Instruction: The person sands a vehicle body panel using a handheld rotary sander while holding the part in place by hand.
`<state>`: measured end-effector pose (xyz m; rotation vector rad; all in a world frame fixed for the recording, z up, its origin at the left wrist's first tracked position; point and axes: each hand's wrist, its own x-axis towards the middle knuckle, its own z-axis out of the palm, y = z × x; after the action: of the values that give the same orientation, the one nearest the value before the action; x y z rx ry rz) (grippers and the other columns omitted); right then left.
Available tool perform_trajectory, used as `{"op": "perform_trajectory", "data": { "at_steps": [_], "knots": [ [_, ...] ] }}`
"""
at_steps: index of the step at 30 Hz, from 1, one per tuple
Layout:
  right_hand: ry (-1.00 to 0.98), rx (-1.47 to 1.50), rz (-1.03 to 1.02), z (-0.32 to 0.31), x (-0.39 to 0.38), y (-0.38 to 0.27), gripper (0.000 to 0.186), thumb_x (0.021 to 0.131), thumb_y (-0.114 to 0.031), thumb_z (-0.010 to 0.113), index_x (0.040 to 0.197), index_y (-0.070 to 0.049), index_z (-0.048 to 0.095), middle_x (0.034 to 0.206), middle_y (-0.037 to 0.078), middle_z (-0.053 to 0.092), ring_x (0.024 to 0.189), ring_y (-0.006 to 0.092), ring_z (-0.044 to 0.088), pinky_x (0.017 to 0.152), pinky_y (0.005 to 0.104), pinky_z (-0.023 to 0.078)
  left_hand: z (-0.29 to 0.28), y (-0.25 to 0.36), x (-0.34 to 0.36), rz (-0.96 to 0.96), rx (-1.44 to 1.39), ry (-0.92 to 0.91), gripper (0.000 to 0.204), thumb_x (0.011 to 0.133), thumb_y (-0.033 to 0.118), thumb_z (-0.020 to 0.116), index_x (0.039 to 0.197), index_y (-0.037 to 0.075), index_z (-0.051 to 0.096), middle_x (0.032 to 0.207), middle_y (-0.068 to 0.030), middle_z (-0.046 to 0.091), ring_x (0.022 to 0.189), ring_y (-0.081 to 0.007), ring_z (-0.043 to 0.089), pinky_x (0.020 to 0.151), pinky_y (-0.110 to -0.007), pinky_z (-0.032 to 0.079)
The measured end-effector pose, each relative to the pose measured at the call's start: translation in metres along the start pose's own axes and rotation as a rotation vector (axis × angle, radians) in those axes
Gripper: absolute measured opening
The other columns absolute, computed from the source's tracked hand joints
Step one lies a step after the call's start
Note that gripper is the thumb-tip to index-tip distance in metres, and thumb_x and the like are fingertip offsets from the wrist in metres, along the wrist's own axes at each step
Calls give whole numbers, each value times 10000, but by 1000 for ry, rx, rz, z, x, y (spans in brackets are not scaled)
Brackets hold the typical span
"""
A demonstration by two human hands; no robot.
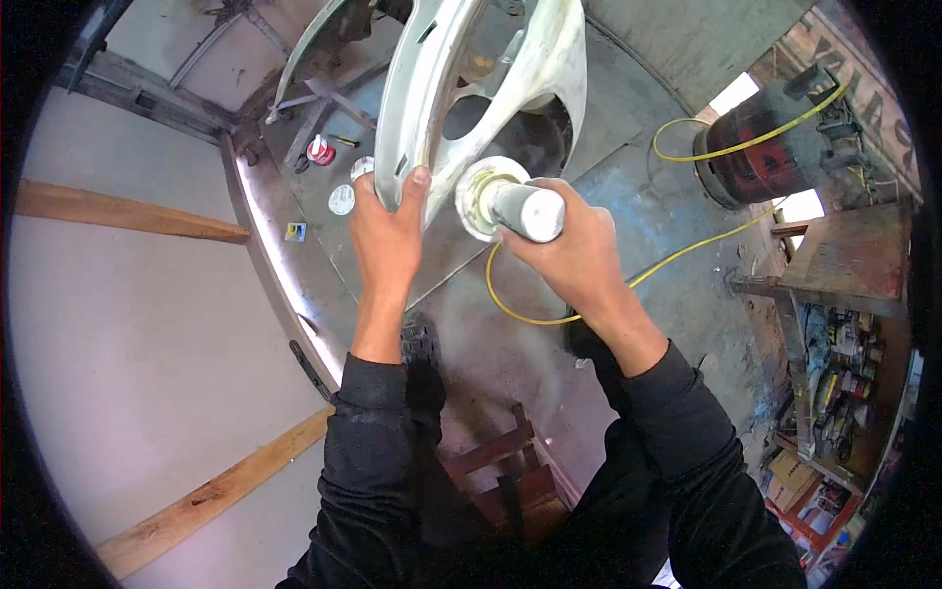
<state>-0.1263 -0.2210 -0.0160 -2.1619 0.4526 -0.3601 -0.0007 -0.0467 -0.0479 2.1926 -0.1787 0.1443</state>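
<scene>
My left hand (385, 240) grips the lower end of a white-coated vehicle body panel (407, 98), thumb on its face and fingers wrapped behind. The panel stands tilted in front of me, curved, with large openings in it. In my right hand (581, 240) is a round-pad sander (530, 212), its grey cylindrical body in my grasp. The sander's dusty white disc (481, 185) sits close beside the panel's lower right edge; I cannot tell if they touch. A yellow hose (530, 320) loops below my right hand, its end at the tool hidden.
A dark red gas cylinder (760, 142) lies at the right with yellow hose across it. Nearer stands a wooden shelf (849, 255) full of cans. A red-and-white can (320, 150) and a round lid (340, 200) are on the floor. A wooden stool (491, 454) is below me.
</scene>
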Motion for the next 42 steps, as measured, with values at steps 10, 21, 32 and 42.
{"op": "perform_trajectory", "data": {
  "at_steps": [10,21,32,42],
  "knots": [
    [-61,-12,33,-3,-1,2,544,773,-294,892,1189,-26,667,964,207,761,931,358,759,800,412,593,-4,7,0,9,-16,-75,583,887,400,811,1223,-36,619,1061,-240,748,991,-369,735,895,-444,543],
    [24,60,6,-5,1,14,484,777,-303,855,1134,-32,674,887,238,735,861,430,722,759,492,559,6,0,1,24,-73,-27,668,844,398,864,1274,-34,592,1138,-246,733,1064,-353,721,931,-438,538],
    [155,129,8,-9,7,20,497,774,-293,865,1147,-26,674,934,238,745,905,419,732,780,463,576,3,10,-7,25,-160,18,406,830,218,852,1063,-55,662,948,-168,746,840,-241,706,810,-364,548],
    [220,289,25,-22,2,10,490,781,-252,895,1163,-27,686,976,169,780,944,280,781,799,370,596,-4,8,-27,-239,-609,12,346,889,138,808,1147,-42,665,995,-90,725,844,-150,677,783,-303,538]
  ]
}}
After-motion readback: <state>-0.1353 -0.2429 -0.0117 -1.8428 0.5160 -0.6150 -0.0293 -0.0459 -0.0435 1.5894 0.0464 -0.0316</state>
